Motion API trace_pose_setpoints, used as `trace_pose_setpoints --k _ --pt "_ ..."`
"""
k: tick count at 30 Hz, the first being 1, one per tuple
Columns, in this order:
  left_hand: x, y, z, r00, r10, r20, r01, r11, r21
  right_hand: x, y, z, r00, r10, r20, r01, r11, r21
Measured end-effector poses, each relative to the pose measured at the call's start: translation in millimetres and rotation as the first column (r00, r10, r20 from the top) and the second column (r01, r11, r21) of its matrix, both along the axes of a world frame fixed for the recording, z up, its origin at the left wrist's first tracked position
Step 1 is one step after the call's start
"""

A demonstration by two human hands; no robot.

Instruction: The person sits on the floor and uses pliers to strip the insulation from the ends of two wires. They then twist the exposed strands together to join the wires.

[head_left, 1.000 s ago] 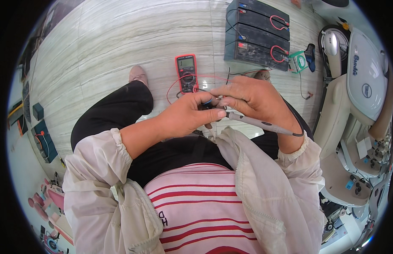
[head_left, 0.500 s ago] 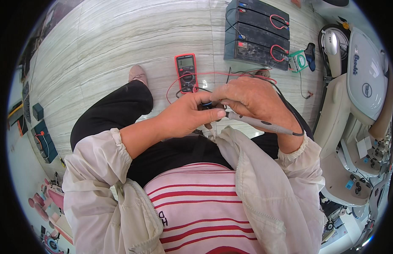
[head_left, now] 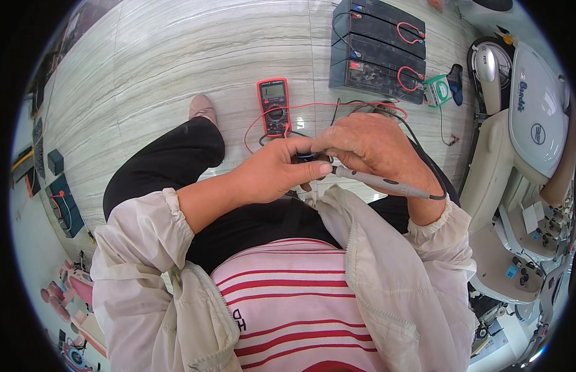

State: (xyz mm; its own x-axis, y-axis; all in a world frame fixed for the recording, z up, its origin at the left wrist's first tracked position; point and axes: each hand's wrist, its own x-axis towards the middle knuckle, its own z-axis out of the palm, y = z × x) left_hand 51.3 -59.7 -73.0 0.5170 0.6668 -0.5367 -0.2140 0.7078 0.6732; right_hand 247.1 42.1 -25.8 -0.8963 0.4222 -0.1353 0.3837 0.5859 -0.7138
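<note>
My left hand (head_left: 278, 167) is closed, thumb and fingers around a small dark piece with a blue edge (head_left: 306, 156). What it is, I cannot make out. My right hand (head_left: 371, 146) meets it from the other side, its bent fingertips pressed at the same piece. A grey test probe (head_left: 378, 181) lies along the underside of my right hand, its front end near my left thumb and its black lead curving up past the wrist. A red and black multimeter (head_left: 275, 105) sits on the floor just beyond my hands, with a red lead (head_left: 337, 106) running from it.
Black batteries (head_left: 381, 53) joined by short red and black wires stand ahead on the right. Beside them are a green and white box (head_left: 438, 91) and a dark blue object (head_left: 455, 85). Scooter bodies (head_left: 539, 105) line the right side; dark cases (head_left: 66, 204) lie at the left.
My right fingers have shifted slightly at the small dark piece, and a little more of its blue edge shows. The probe and the multimeter hold nearly the same places.
</note>
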Motion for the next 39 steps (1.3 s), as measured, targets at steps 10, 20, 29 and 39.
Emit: trace_pose_setpoints --k 10,20,29,39 --pt "-1.2 3.5 3.6 1.0 0.001 -0.014 -0.001 1.0 0.017 -6.0 -2.4 7.9 0.99 -0.122 -0.073 0.108 0.978 -0.18" --pt "-0.8 3.7 3.5 1.0 0.003 -0.013 -0.003 1.0 0.03 -2.0 0.6 7.1 1.0 -0.02 -0.002 0.02 1.0 -0.012" --pt "-4.1 3.1 7.1 0.994 -0.105 -0.022 0.107 0.99 0.091 -5.3 -7.0 -6.1 0.94 -0.331 0.086 0.342 0.9 -0.27" --pt "-13.4 17.5 10.0 0.978 0.207 0.0 -0.207 0.978 -0.002 5.6 0.3 2.3 0.948 -0.31 -0.076 0.209 0.781 -0.589"
